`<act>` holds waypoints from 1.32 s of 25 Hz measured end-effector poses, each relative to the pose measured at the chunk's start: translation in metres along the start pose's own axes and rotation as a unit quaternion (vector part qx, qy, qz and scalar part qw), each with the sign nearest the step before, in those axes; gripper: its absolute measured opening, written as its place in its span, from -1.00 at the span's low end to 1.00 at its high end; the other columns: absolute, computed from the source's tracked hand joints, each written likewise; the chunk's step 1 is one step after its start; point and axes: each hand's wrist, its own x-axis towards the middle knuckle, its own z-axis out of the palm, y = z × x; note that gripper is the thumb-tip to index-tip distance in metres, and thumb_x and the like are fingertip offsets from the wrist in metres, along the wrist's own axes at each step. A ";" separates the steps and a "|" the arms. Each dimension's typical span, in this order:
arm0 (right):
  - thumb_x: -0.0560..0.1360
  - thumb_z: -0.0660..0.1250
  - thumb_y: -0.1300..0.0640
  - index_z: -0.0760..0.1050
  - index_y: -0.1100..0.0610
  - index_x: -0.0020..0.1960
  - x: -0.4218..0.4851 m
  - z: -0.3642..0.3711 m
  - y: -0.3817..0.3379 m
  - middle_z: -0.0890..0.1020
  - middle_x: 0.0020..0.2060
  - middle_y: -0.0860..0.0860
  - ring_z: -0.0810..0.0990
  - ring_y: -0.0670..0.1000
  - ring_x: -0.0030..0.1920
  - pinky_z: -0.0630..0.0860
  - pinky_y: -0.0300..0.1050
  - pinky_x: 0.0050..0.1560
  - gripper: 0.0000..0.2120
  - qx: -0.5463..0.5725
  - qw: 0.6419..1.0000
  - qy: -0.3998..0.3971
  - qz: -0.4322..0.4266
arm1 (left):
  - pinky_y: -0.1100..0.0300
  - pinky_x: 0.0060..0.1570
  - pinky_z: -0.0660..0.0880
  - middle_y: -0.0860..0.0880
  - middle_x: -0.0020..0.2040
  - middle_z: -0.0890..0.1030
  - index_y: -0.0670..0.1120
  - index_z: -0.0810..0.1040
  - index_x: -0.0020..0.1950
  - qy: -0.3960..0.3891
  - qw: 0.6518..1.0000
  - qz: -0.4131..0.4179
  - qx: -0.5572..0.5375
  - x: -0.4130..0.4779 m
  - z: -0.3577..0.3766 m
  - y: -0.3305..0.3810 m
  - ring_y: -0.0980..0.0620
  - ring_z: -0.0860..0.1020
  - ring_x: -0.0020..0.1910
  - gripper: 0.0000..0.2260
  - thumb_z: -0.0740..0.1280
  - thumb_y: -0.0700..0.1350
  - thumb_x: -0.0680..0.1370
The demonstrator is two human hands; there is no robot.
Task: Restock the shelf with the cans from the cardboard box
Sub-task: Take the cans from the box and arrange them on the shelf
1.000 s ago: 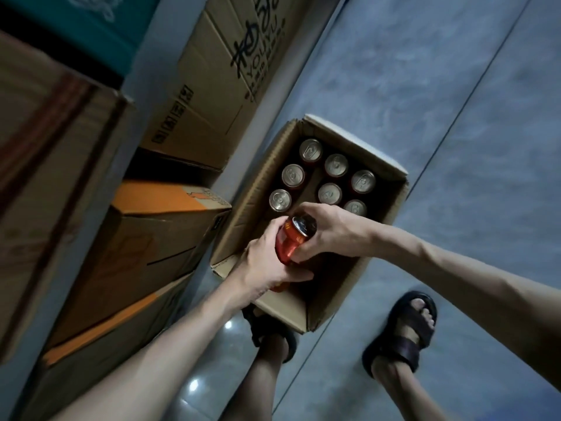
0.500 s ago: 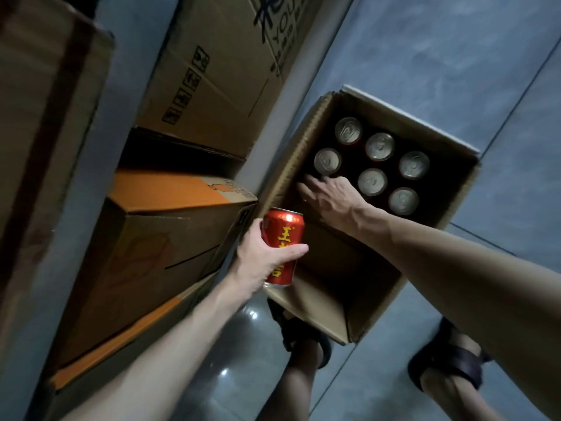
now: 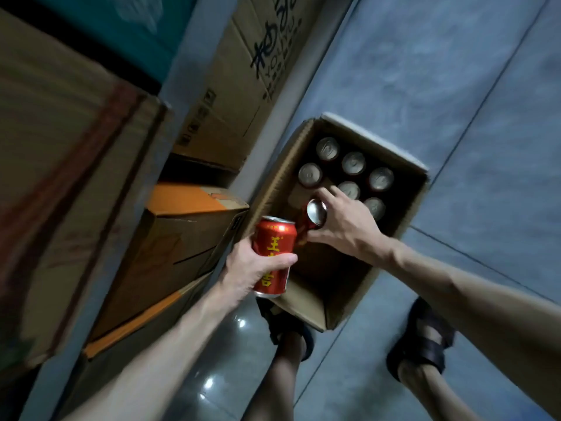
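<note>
Both hands are full: left hand (image 3: 250, 268) wraps an upright red can (image 3: 274, 253) beside the cardboard box (image 3: 280, 180); right hand (image 3: 344, 227) grips a tilted can (image 3: 314, 215) over its middle. Lift it clear of the wall before turning; six cans (image 3: 353, 162) stand at its far end.

1. The cardboard box (image 3: 279, 183) is open at the top, and its near half shows bare bottom with room to reach in from above.
2. Six cans (image 3: 353, 162) stand close together in the far half.
3. The left hand (image 3: 252, 268) holds an upright can (image 3: 274, 253) at the near-left rim. The right hand (image 3: 343, 226) holds a tilted can (image 3: 312, 217) over the middle.
4. An orange-topped carton (image 3: 188, 226) stands close by the box's left wall. Open floor (image 3: 470, 117) lies to its right.
</note>
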 end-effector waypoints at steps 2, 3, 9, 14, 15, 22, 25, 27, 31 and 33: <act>0.10 0.47 -0.26 0.48 -0.06 0.11 -0.037 -0.056 -0.011 0.58 -0.05 -0.09 0.56 -0.04 -0.08 0.51 -0.07 -0.06 -0.37 0.180 0.981 0.012 0.075 | 0.25 -0.07 0.52 -0.03 -0.06 0.69 -0.03 0.62 0.06 -0.013 0.999 0.011 -0.028 -0.041 0.000 0.034 0.06 0.65 -0.06 -0.39 0.57 0.15 0.07; 0.09 0.46 -0.23 0.50 -0.05 0.09 -0.056 -0.087 -0.017 0.61 -0.06 -0.09 0.58 -0.05 -0.06 0.52 -0.10 -0.02 -0.39 0.255 0.962 0.016 0.095 | 0.19 -0.06 0.56 -0.05 -0.08 0.70 -0.03 0.63 0.03 -0.019 0.999 0.018 -0.046 -0.064 0.000 0.053 0.04 0.67 -0.08 -0.39 0.55 0.17 0.04; 0.13 0.48 -0.15 0.56 -0.09 0.07 -0.162 -0.265 -0.090 0.68 -0.12 -0.13 0.63 -0.19 -0.14 0.51 -0.32 -0.16 -0.48 0.402 0.913 0.002 0.072 | 0.08 -0.16 0.62 -0.18 -0.03 0.70 0.00 0.66 0.05 -0.105 0.977 0.059 -0.177 -0.222 -0.012 0.181 -0.11 0.68 -0.07 -0.54 0.56 0.02 0.17; 0.21 0.51 -0.16 0.49 -0.14 0.15 -0.239 -0.391 -0.186 0.70 -0.19 -0.15 0.65 -0.08 -0.25 0.56 0.15 -0.08 -0.47 0.454 0.890 0.036 0.007 | 0.07 -0.13 0.62 -0.14 -0.05 0.71 -0.02 0.69 0.03 -0.091 0.964 0.117 -0.220 -0.375 -0.036 0.279 -0.07 0.69 -0.08 -0.58 0.55 0.02 0.19; 0.23 0.52 -0.14 0.48 -0.14 0.16 -0.252 -0.407 -0.203 0.70 -0.19 -0.11 0.65 -0.01 -0.21 0.53 0.22 -0.02 -0.47 0.461 0.887 0.039 -0.009 | 0.10 -0.19 0.62 -0.13 -0.08 0.72 -0.05 0.68 0.03 -0.085 0.960 0.123 -0.237 -0.402 -0.042 0.291 -0.06 0.70 -0.12 -0.55 0.56 0.02 0.18; 0.27 0.60 0.26 0.26 0.09 0.41 -0.341 -0.476 -0.353 0.55 0.25 0.10 0.60 0.04 0.22 0.60 -0.04 0.10 -0.18 0.495 0.856 -0.002 -0.153 | 0.06 -0.10 0.61 -0.13 0.03 0.71 0.01 0.54 0.20 0.014 0.933 0.188 -0.306 -0.588 -0.116 0.319 -0.09 0.68 0.00 -0.33 0.58 0.09 0.12; 0.20 0.65 0.16 0.33 0.10 0.36 -0.351 -0.487 -0.409 0.60 0.21 0.13 0.63 0.10 0.18 0.61 0.05 0.11 -0.17 0.471 0.866 -0.025 -0.169 | 0.12 -0.20 0.62 -0.07 -0.05 0.73 0.06 0.56 0.13 0.071 0.913 0.223 -0.335 -0.627 -0.142 0.303 -0.04 0.70 -0.07 -0.41 0.57 0.08 0.13; 0.19 0.68 0.13 0.39 0.09 0.29 -0.349 -0.491 -0.447 0.68 0.08 0.11 0.70 0.08 0.05 0.65 -0.05 -0.03 -0.24 0.450 0.876 -0.055 -0.166 | 0.14 -0.22 0.62 -0.05 -0.05 0.73 0.09 0.61 0.05 0.113 0.892 0.242 -0.365 -0.643 -0.161 0.286 -0.02 0.70 -0.08 -0.51 0.56 0.08 0.15; 0.15 0.67 0.04 0.44 0.09 0.20 -0.333 -0.492 -0.503 0.74 -0.10 -0.01 0.73 0.01 -0.08 0.64 -0.19 -0.19 -0.29 0.418 0.887 -0.121 -0.153 | 0.06 -0.09 0.59 -0.12 0.07 0.68 0.01 0.53 0.22 0.203 0.848 0.227 -0.434 -0.636 -0.192 0.254 -0.08 0.66 0.04 -0.40 0.56 0.02 0.20; 0.20 0.66 0.09 0.46 0.08 0.19 -0.321 -0.488 -0.516 0.74 -0.09 -0.01 0.73 -0.01 -0.07 0.63 -0.23 -0.19 -0.37 0.405 0.894 -0.123 -0.151 | 0.03 -0.02 0.56 -0.06 0.04 0.69 0.07 0.57 0.15 0.249 0.820 0.225 -0.462 -0.622 -0.202 0.245 -0.06 0.64 0.04 -0.52 0.56 -0.04 0.25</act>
